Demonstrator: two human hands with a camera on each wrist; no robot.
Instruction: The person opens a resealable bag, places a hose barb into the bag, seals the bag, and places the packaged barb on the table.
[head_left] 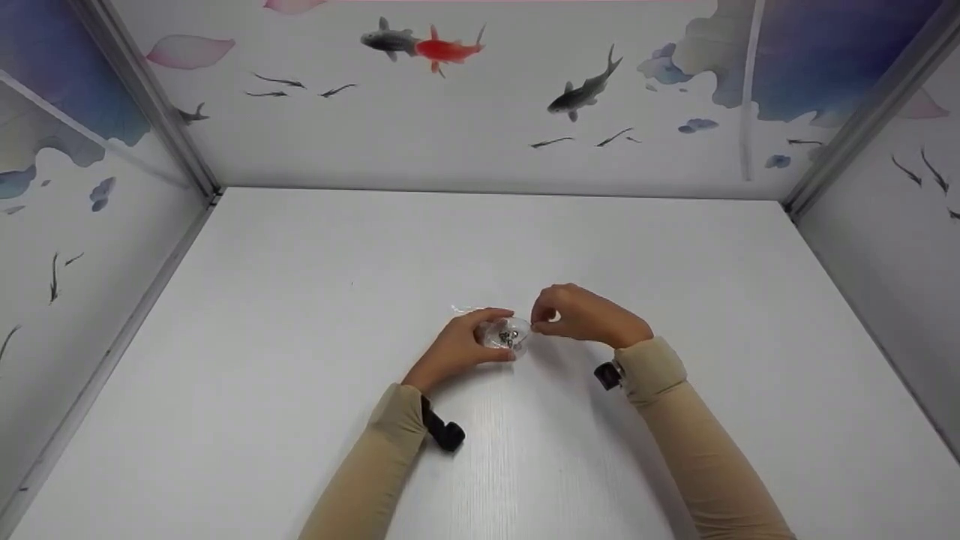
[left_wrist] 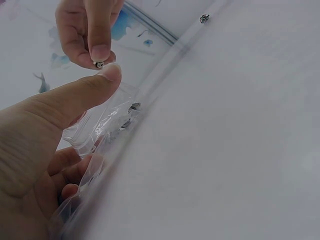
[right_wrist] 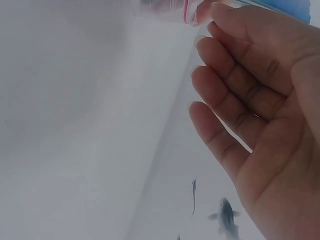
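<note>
My tan sleeves (head_left: 360, 469) reach in from the near edge of view, one on the left and one on the right, with a black wrist camera (head_left: 448, 435) strapped at each cuff. Just beyond the cuffs, near the middle of the white tabletop (head_left: 337, 240), my left grip (head_left: 461, 341) is clamped on a clear plastic bag (head_left: 519, 322), thumb on the near side and fingers on the far side. A few small metal pieces (head_left: 508, 337) lie gathered inside it. My right grip (head_left: 589, 313) is at the right of the bag, thumb and finger together at its edge; from my left wrist I see them pinching one metal fitting (left_wrist: 98, 64), just beside my left thumb tip. A pink seal line (right_wrist: 186, 11) runs across the bag. Another loose metal part (left_wrist: 204, 19) shows well apart from the bag in that left wrist view, though I cannot tell what it rests on. A bit of clear plastic shows just past my left fingers. At the far side the tabletop meets a white back wall (head_left: 487, 127) painted with a red fish (head_left: 450, 51) and grey ones, with metal posts (head_left: 150, 90) at its left and right corners.
</note>
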